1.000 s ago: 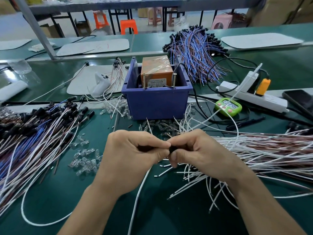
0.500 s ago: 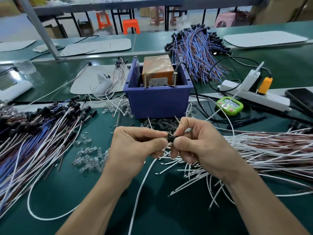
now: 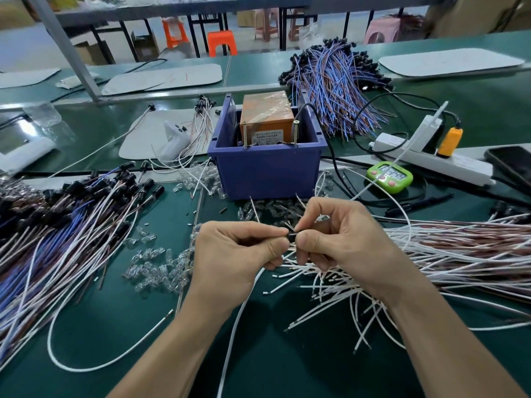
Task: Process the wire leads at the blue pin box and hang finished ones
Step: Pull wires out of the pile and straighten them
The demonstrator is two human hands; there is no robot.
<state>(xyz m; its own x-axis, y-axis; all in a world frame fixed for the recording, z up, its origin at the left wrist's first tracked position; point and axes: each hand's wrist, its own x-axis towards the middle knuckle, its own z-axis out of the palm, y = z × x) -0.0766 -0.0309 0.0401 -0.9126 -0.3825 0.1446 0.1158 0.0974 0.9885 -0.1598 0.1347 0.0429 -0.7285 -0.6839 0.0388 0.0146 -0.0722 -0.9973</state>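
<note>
The left hand (image 3: 235, 254) and right hand (image 3: 342, 242) meet above the green counter (image 3: 115, 334), just in front of the blue box (image 3: 267, 170). Both sets of fingers (image 3: 258, 229) are curled. The left thumb and forefinger pinch the end of a white lead (image 3: 228, 351), and the right thumb and forefinger pinch the small black cap (image 3: 292, 236) that sits between the two thumbs. The lead trails down from under the left hand toward the near edge of the counter. The box stands in the middle of the counter with an orange block (image 3: 267, 116) inside it and two upright pins (image 3: 245, 136) at its front rim. Under and to the right of the right hand lies a spread of loose white and brown leads (image 3: 445, 254). On the left lies a heap of capped leads (image 3: 71, 219) in white, blue and brown, their black ends pointing toward the box. Clear bulbs (image 3: 155, 268) are scattered between that heap and the left hand, and more lie along the foot of the box. Behind the box, on the right, is a bundle of blue and brown wires (image 3: 336, 81). To the right of the box sit a green timer (image 3: 390, 176), a white power strip (image 3: 431, 159) and a dark phone (image 3: 511, 165).
</note>
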